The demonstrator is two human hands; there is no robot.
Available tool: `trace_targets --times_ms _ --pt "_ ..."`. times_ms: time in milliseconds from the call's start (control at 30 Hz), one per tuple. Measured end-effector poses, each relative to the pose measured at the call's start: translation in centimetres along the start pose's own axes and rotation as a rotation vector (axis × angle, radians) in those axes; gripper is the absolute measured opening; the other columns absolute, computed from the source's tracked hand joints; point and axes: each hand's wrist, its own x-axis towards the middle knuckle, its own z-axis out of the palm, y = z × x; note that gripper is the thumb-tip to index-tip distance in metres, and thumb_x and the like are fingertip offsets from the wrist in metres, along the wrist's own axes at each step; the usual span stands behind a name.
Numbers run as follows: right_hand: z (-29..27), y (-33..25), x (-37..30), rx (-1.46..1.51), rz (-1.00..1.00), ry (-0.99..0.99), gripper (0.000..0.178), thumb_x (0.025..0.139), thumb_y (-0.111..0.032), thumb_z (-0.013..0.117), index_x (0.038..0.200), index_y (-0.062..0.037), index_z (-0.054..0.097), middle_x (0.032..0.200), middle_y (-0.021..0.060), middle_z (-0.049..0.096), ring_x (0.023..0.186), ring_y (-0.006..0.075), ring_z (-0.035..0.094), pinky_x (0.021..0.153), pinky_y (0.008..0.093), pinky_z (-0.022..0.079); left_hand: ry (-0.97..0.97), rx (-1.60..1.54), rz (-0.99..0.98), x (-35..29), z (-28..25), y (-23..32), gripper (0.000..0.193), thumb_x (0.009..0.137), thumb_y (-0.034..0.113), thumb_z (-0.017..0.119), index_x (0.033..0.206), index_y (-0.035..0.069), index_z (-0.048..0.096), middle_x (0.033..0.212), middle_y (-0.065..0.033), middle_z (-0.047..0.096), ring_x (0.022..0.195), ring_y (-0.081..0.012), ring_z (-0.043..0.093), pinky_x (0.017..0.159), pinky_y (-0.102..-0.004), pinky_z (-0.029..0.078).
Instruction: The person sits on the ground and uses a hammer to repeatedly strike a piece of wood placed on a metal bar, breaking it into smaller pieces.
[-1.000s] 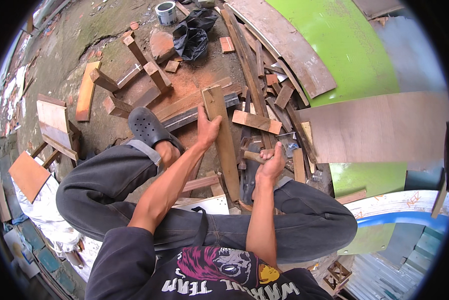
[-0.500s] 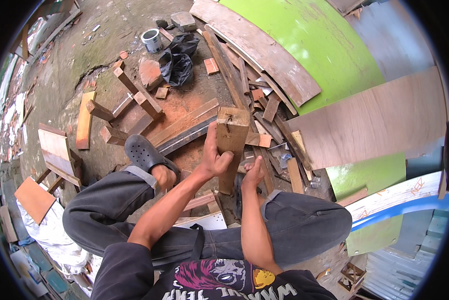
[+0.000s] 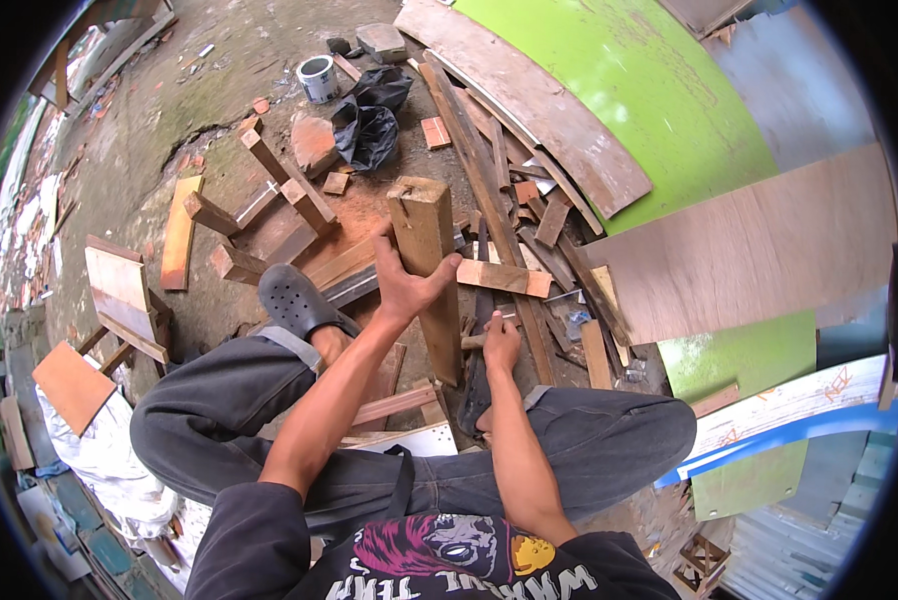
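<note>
Left hand (image 3: 409, 290) pinches a wooden post (image 3: 423, 232) between fingers (image 3: 387, 258); right hand (image 3: 502, 346) curls its fingers round a handle (image 3: 472, 342).

I wear a black shirt (image 3: 244, 545) with a print (image 3: 431, 545) in magenta, white and yellow. My dark grey jeans (image 3: 219, 415) have paler rolled cuffs (image 3: 294, 346), and my grey clog (image 3: 292, 298) is dotted with round holes.
</note>
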Motion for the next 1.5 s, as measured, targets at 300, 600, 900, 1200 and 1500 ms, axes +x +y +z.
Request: trace_targets --times_ms 300,600,900,1200,1500 --pt "-1.8 -2.5 0.2 -0.429 0.167 -0.559 0.034 0.09 -0.027 0.069 0.089 0.0076 0.07 0.081 0.02 0.071 0.057 0.0289 0.071 0.054 0.0373 0.057 0.115 -0.013 -0.25 0.4 -1.7 -1.7 0.059 0.09 0.038 0.071 0.125 -0.001 0.045 0.105 -0.0137 0.06 0.094 -0.0203 0.06 0.084 -0.0357 0.049" --pt "-0.4 0.5 -1.1 -0.259 0.543 -0.846 0.014 0.087 -0.007 0.064 0.085 0.0062 0.063 0.073 0.0161 0.064 0.056 0.0287 0.066 0.047 0.0388 0.057 0.045 0.06 -0.327 1.8 -1.8 -0.1 0.067 0.083 0.041 0.079 0.125 -0.001 0.047 0.109 -0.0173 0.061 0.1 -0.0255 0.062 0.089 -0.0415 0.049" --pt "2.1 0.7 -0.5 -0.185 0.604 -0.879 0.018 0.086 -0.011 0.07 0.092 0.0047 0.063 0.074 0.0156 0.061 0.047 0.0256 0.056 0.04 0.0396 0.044 -0.168 0.218 0.167 13.9 0.1 13.0 0.115 0.077 0.061 0.073 0.158 0.003 0.016 0.131 -0.03 0.057 0.115 -0.0324 0.062 0.099 -0.0411 0.049" --pt "4.5 4.0 0.1 -0.13 0.567 -0.751 0.036 0.087 -0.017 0.072 0.117 -0.0003 0.06 0.092 0.0145 0.061 0.06 0.0231 0.056 0.045 0.0371 0.047 -0.79 0.611 0.133 19.2 3.0 17.6 0.107 0.078 0.062 0.072 0.154 0.001 0.029 0.114 -0.0276 0.067 0.102 -0.0342 0.068 0.094 -0.0423 0.053" --pt "4.0 0.5 -1.5 -0.131 0.603 -0.826 0.043 0.085 -0.016 0.075 0.122 0.0021 0.061 0.106 0.017 0.062 0.057 0.0224 0.054 0.043 0.0343 0.045 -1.086 1.035 -0.098 8.5 -7.4 -1.6 0.109 0.069 0.065 0.077 0.148 -0.001 0.04 0.102 -0.0322 0.067 0.098 -0.0431 0.066 0.088 -0.0465 0.051"
